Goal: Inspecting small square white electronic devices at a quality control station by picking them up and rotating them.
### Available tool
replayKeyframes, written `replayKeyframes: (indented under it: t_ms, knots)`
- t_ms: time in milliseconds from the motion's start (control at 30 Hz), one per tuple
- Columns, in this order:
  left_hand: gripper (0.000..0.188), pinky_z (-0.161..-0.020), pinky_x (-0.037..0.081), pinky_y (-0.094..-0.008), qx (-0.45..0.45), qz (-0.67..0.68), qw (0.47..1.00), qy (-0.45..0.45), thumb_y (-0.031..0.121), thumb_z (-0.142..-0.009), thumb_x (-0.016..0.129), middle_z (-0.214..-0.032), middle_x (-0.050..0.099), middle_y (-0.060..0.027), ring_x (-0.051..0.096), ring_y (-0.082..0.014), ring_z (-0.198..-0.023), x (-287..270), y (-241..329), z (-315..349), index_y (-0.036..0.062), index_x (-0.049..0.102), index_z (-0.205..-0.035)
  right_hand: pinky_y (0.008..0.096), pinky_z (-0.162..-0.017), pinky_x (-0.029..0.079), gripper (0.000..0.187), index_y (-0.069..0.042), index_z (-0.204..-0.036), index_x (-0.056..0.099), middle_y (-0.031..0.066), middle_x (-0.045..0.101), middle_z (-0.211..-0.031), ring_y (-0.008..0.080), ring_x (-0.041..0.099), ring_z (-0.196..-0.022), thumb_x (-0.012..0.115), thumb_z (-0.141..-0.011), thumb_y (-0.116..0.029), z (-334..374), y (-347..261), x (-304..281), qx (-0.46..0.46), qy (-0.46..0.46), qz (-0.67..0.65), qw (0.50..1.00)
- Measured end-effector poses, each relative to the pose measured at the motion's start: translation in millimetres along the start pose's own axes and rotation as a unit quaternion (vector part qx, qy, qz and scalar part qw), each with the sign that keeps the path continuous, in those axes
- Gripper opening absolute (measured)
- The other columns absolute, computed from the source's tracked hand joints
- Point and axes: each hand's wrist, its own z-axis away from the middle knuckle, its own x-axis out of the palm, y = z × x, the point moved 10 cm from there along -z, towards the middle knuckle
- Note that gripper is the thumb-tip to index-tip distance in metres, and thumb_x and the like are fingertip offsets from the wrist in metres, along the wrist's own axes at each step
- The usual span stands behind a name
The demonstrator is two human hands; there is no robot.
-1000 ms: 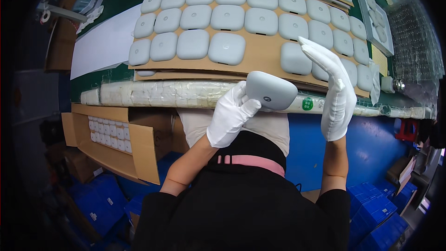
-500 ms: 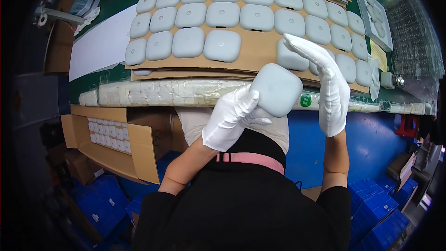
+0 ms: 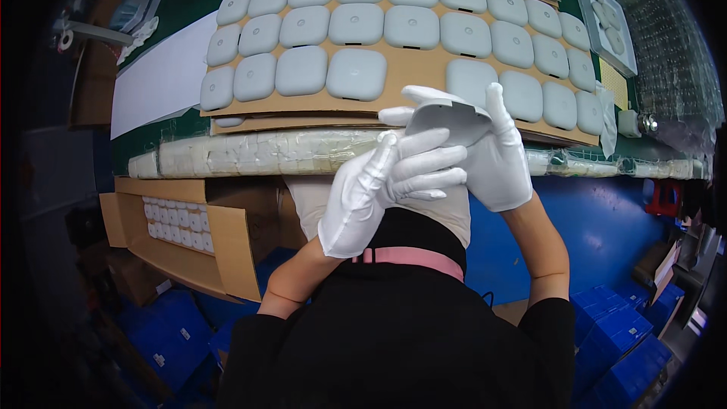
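Observation:
Over the table's front edge, a pale grey rounded-square plastic housing [image 3: 453, 115] is tilted up, with one thin edge and a shaded face showing. My right hand [image 3: 498, 160], in a white glove, holds it with the thumb along its right edge and the fingers reaching behind it. In front is my left hand [image 3: 379, 185], also gloved in white, its fingers stretched out and apart. Those fingers overlap the housing's lower left part; whether they touch it I cannot tell. Rows of similar housings [image 3: 357, 74] lie on a brown cardboard sheet [image 3: 416, 68], with a gap in the nearest row.
A padded, plastic-wrapped bar [image 3: 265, 153] runs along the table's front edge. White paper [image 3: 163, 79] lies left, and a white tray [image 3: 583, 0] of similar pieces stands right. Below left is an opened carton [image 3: 235, 250] with more housings; blue boxes [image 3: 613, 326] are stacked lower right.
The housing has turned from its smooth top face to an edge-on tilt. My right hand has moved left and taken hold of it; my left hand's fingers have let go and spread.

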Motion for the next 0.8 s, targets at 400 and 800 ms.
replayKeyframes:
  t_ms: [400, 800]
  knots:
    - [0.054, -0.067, 0.058, -0.0269, -0.052, -0.055, 0.979, -0.190, 0.031, -0.107, 0.036, -0.082, 0.072, -0.0267, 0.072, -0.0313, -0.068, 1.1, -15.2, 7.0, -0.0153, 0.063, -0.103, 0.0591, -0.120, 0.019, 0.095, -0.004, -0.156, 0.012, 0.0307, 0.016, -0.158, 0.0499, 0.018, -0.145, 0.022, -0.094, -0.075, -4.2, -11.8, 6.4, 0.057, 0.023, -0.382, 0.922]
    - [0.049, -0.064, 0.055, -0.0240, -0.034, -0.029, 0.999, 0.009, 0.033, -0.102, 0.044, -0.086, 0.072, -0.0224, 0.070, -0.0248, -0.068, -25.1, -12.6, 1.2, -0.0091, 0.068, -0.099, 0.0483, -0.118, 0.029, 0.081, -0.006, -0.151, 0.034, 0.0203, 0.040, -0.151, 0.0389, 0.040, -0.139, 0.038, -0.097, -0.065, 5.1, -9.7, 24.2, -0.026, -0.026, 0.263, 0.964]
